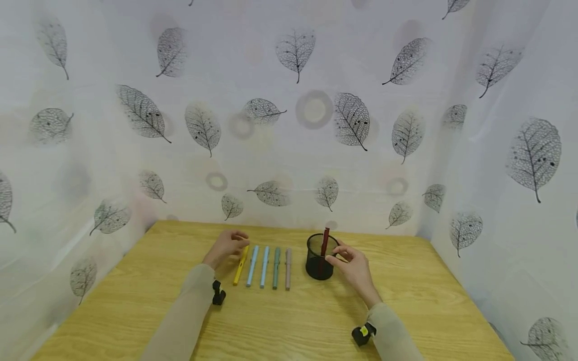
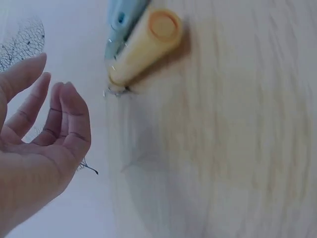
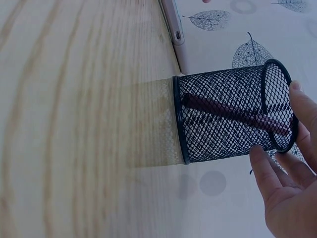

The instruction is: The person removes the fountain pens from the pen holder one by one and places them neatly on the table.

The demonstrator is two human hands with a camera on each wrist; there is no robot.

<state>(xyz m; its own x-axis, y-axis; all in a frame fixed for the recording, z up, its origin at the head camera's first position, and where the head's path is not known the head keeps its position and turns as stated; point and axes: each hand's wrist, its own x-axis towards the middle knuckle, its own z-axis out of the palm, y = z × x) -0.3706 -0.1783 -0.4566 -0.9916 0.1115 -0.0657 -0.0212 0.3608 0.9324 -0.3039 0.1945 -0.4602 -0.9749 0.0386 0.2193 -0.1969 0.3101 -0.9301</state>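
Observation:
My left hand (image 1: 228, 246) hovers by the far end of a yellow pen (image 1: 241, 265), fingers loosely bent and nothing held. The left wrist view shows the hand (image 2: 49, 129) apart from that pen (image 2: 148, 44). On the table, the yellow pen is leftmost in a row with two light-blue pens (image 1: 252, 266) (image 1: 264, 267), a green pen (image 1: 276, 268) and a pinkish-grey pen (image 1: 288, 269). My right hand (image 1: 354, 265) holds a black mesh pen holder (image 1: 318, 269) near its rim, thumb and fingers on its side. Inside leans a dark red pen (image 1: 325, 242), its top above the rim.
The wooden table (image 1: 271, 326) carries the pens and holder. A white curtain with leaf prints (image 1: 289, 125) closes off its back and both sides. A black wrist camera (image 1: 219, 293) sits on the left sleeve, another wrist camera (image 1: 363, 334) on the right.

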